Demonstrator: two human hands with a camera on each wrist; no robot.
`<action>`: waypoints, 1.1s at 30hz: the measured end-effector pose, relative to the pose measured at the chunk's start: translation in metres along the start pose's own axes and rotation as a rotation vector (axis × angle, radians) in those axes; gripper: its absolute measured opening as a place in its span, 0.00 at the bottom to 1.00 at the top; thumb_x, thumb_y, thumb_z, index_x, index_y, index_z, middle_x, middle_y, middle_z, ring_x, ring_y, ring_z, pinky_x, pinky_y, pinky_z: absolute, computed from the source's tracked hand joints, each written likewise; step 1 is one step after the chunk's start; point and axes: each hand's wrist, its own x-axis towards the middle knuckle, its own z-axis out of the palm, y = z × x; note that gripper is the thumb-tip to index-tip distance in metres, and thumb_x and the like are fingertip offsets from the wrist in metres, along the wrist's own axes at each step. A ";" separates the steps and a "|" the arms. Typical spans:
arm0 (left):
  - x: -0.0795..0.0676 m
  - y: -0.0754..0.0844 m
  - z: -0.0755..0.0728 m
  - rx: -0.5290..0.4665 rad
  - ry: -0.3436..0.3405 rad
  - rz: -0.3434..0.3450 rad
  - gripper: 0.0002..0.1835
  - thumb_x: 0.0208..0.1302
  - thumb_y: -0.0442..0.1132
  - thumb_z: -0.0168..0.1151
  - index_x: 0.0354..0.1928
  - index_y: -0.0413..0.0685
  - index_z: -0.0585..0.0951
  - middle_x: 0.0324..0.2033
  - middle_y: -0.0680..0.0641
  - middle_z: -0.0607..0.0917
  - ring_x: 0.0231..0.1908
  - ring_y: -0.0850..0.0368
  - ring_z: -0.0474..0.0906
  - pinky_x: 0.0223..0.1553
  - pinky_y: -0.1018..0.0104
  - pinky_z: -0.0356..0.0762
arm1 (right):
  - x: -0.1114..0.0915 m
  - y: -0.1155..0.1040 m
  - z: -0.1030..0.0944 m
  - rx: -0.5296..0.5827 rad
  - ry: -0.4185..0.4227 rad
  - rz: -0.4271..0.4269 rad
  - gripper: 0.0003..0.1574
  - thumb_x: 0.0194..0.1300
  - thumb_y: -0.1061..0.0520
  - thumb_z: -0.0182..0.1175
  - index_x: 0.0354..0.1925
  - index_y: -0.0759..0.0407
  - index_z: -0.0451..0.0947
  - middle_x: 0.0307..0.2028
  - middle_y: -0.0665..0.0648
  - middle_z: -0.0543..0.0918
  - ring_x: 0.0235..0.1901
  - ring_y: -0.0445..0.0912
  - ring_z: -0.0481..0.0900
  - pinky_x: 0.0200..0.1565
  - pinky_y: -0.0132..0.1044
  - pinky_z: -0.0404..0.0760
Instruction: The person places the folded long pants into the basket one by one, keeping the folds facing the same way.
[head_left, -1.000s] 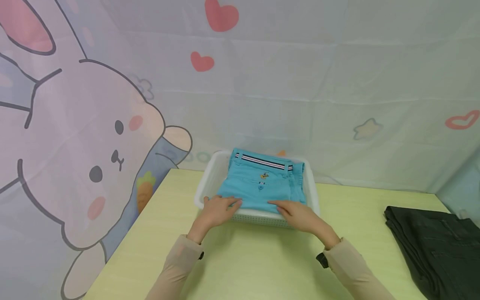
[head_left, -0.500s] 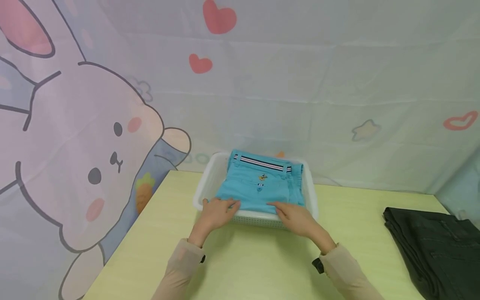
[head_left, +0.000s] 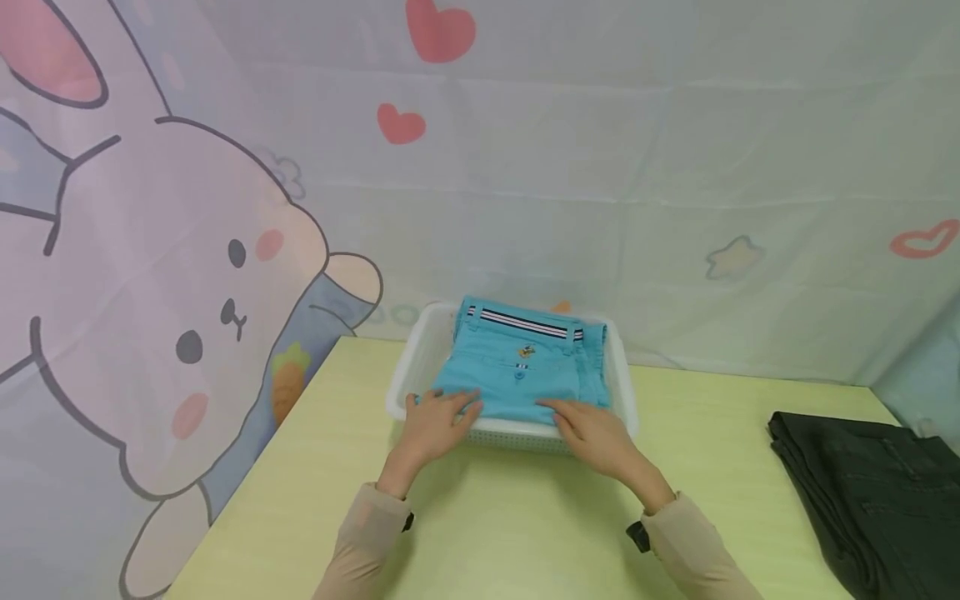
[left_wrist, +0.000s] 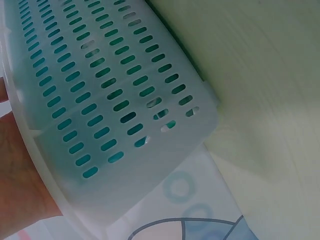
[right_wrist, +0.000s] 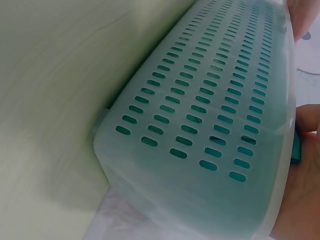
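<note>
Turquoise folded pants point(head_left: 510, 379) with a striped waistband, a small embroidered figure and a buttoned back pocket lie in a white plastic basket point(head_left: 408, 367). My left hand point(head_left: 435, 429) rests on their near left edge at the basket's front rim, fingers extended. On the near right edge, my right hand point(head_left: 600, 433) touches the fabric with its fingers stretched inward. Both wrist views look at the slotted basket wall point(left_wrist: 100, 100), with turquoise cloth showing through the slots. Only part of the right hand point(right_wrist: 302, 185) shows beyond the rim in the right wrist view; its fingertips are mostly hidden.
Folded black pants point(head_left: 877, 492) lie at the right of the pale yellow table point(head_left: 517, 533). A curtain point(head_left: 540, 167) printed with a rabbit and hearts hangs directly behind the basket.
My right wrist has drawn slightly inward to the left. Both hands otherwise stay on the near edge of the turquoise pants, and the basket stays in place.
</note>
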 end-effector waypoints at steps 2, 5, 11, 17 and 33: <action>-0.001 0.000 -0.001 -0.012 0.009 0.005 0.24 0.66 0.57 0.38 0.59 0.59 0.70 0.58 0.48 0.72 0.60 0.35 0.60 0.55 0.31 0.46 | -0.001 0.000 0.001 0.000 0.044 -0.020 0.20 0.68 0.55 0.44 0.56 0.50 0.71 0.50 0.53 0.79 0.49 0.49 0.77 0.46 0.45 0.77; -0.002 -0.001 -0.001 -0.025 0.024 0.010 0.24 0.66 0.57 0.39 0.59 0.59 0.70 0.60 0.48 0.71 0.61 0.35 0.59 0.56 0.31 0.45 | -0.002 0.000 0.002 0.010 0.093 -0.039 0.19 0.67 0.55 0.46 0.55 0.50 0.72 0.50 0.55 0.79 0.48 0.51 0.78 0.45 0.46 0.77; -0.004 -0.002 0.000 -0.053 0.074 0.038 0.22 0.66 0.54 0.43 0.58 0.57 0.72 0.59 0.48 0.71 0.61 0.35 0.60 0.57 0.31 0.44 | -0.005 0.002 0.002 0.035 0.126 -0.050 0.20 0.65 0.55 0.49 0.55 0.53 0.72 0.53 0.62 0.76 0.51 0.56 0.75 0.48 0.52 0.74; -0.005 -0.003 0.001 -0.073 0.152 0.090 0.19 0.65 0.51 0.47 0.55 0.56 0.75 0.56 0.48 0.75 0.59 0.37 0.64 0.58 0.30 0.42 | -0.011 0.002 0.001 0.023 0.149 -0.065 0.22 0.63 0.56 0.52 0.57 0.53 0.70 0.53 0.61 0.75 0.53 0.55 0.73 0.49 0.53 0.73; -0.009 0.004 0.003 -0.179 0.213 0.150 0.17 0.65 0.45 0.50 0.54 0.51 0.75 0.54 0.48 0.76 0.57 0.42 0.69 0.58 0.29 0.39 | -0.034 0.002 -0.002 0.006 0.327 -0.170 0.28 0.53 0.66 0.60 0.55 0.63 0.70 0.54 0.65 0.73 0.53 0.58 0.71 0.50 0.51 0.72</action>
